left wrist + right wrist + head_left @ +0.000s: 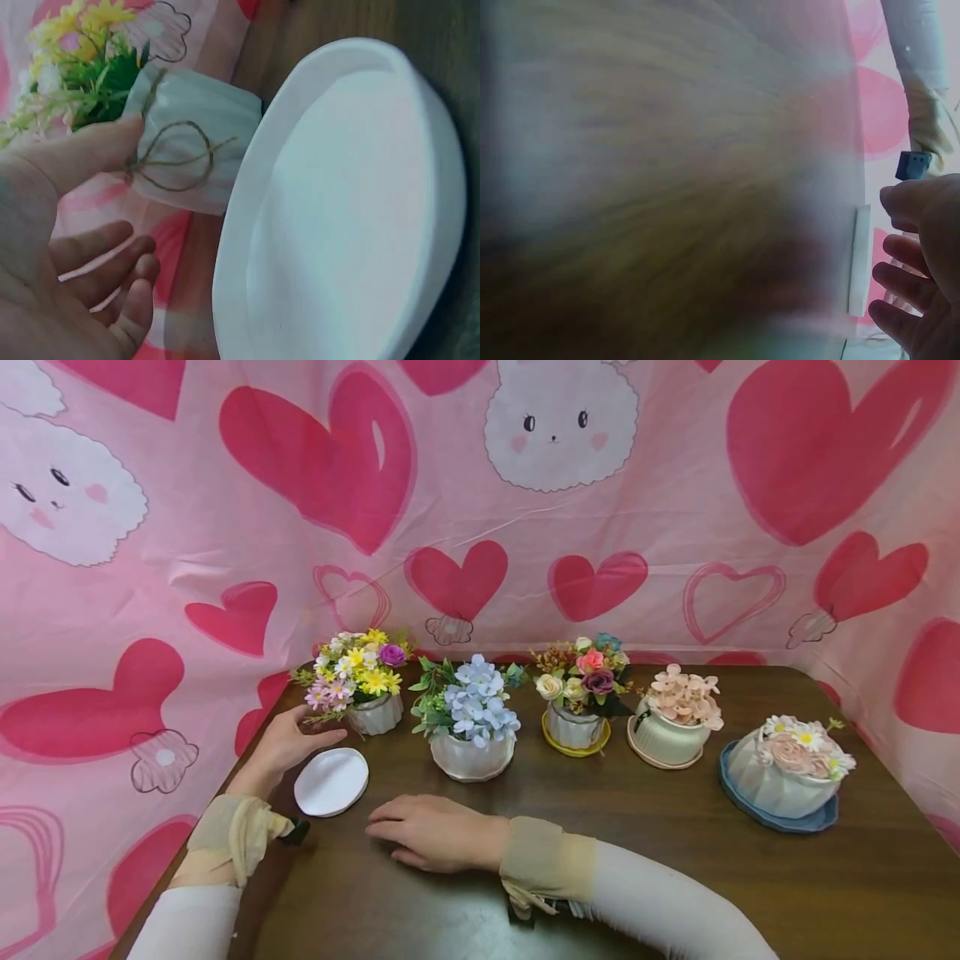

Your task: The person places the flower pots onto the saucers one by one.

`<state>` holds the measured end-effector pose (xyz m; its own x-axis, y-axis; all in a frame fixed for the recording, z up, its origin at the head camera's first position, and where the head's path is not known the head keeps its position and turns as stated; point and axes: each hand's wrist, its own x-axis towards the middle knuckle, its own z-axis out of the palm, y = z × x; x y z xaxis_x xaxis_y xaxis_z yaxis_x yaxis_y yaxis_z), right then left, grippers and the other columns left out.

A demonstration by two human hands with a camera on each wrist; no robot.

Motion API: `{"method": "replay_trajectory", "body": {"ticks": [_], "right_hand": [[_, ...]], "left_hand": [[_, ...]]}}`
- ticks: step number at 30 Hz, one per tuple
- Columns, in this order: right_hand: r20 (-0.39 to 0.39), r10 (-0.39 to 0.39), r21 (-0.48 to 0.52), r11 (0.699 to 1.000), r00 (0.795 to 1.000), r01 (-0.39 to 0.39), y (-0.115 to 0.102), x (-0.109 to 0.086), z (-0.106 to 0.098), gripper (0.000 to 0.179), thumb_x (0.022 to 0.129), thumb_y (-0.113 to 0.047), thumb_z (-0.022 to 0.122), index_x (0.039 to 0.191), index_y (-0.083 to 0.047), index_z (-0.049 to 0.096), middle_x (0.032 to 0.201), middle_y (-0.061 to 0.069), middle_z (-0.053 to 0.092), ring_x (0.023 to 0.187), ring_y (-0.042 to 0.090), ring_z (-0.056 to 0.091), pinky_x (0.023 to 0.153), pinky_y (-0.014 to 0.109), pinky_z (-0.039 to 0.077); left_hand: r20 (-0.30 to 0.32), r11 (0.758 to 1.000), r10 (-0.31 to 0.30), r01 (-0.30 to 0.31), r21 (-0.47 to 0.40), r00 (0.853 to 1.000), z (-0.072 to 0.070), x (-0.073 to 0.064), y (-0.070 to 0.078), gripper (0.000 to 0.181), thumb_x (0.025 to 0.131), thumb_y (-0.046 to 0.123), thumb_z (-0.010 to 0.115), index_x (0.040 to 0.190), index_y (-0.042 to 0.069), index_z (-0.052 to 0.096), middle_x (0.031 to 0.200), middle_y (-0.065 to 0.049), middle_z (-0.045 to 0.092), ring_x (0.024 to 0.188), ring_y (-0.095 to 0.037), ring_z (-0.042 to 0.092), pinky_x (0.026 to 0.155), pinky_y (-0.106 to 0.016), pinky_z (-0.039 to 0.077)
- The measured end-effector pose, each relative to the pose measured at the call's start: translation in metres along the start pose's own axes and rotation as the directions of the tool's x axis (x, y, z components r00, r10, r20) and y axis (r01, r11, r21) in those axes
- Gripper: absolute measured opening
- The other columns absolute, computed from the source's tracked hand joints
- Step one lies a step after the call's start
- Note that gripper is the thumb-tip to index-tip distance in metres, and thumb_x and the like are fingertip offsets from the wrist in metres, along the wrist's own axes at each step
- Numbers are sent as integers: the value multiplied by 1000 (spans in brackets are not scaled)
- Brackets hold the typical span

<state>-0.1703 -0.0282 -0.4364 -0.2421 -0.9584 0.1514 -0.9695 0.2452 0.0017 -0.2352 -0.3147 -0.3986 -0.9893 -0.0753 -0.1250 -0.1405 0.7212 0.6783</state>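
My left hand (288, 742) reaches along the left side of the table, beside a small white pot (377, 715) of yellow, pink and purple flowers. In the left wrist view its thumb and fingers stand apart with nothing between them, and the thumb overlaps the pot (180, 150), which has a twine bow. A round white saucer (332, 782) lies just in front of this pot, right of the hand. My right hand (438, 833) is held low over the table, palm down, its loosely bent fingers pointing at the saucer and holding nothing.
Right of the left pot stands a white bowl-shaped pot (472, 758) of blue flowers. Farther right are potted mixed roses on a yellow saucer (576, 751), peach flowers in a pale pot (667, 739), and a white pot (780, 777) on a blue saucer (798, 825). A pink heart-printed cloth (450, 518) hangs behind.
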Motion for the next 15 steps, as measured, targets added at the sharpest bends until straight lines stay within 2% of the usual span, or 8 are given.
{"method": "replay_trajectory", "body": {"ticks": [3, 7, 15], "right_hand": [[13, 3, -4, 1000, 1000, -3, -2, 12, 2, 45, 100, -33, 57, 142, -19, 51, 147, -5, 51, 139, 9, 44, 116, 23, 34], [26, 5, -24, 1000, 1000, -5, -4, 26, 7, 50, 101, -37, 53, 146, -18, 46, 151, -4, 47, 142, 11, 40, 118, 24, 31], [80, 45, -58, 998, 996, -41, -3, 45, 11, 57, 102, -45, 47, 152, -18, 38, 159, -3, 37, 149, 17, 31, 121, 31, 30]], "left_hand": [[22, 1000, 1, 0, -20, 1000, -2, 5, -1, 102, 81, 50, 76, 155, 4, 25, 154, -26, 36, 138, -44, 37, 109, -60, 39], [26, 1000, -1, 1, -27, 1000, -2, 9, 0, 104, 79, 50, 79, 155, 3, 25, 156, -26, 34, 141, -44, 33, 112, -63, 32], [37, 998, 52, -51, -48, 998, 4, 17, -1, 95, 79, 46, 80, 151, 3, 35, 150, -24, 44, 137, -40, 42, 112, -58, 36]]}}
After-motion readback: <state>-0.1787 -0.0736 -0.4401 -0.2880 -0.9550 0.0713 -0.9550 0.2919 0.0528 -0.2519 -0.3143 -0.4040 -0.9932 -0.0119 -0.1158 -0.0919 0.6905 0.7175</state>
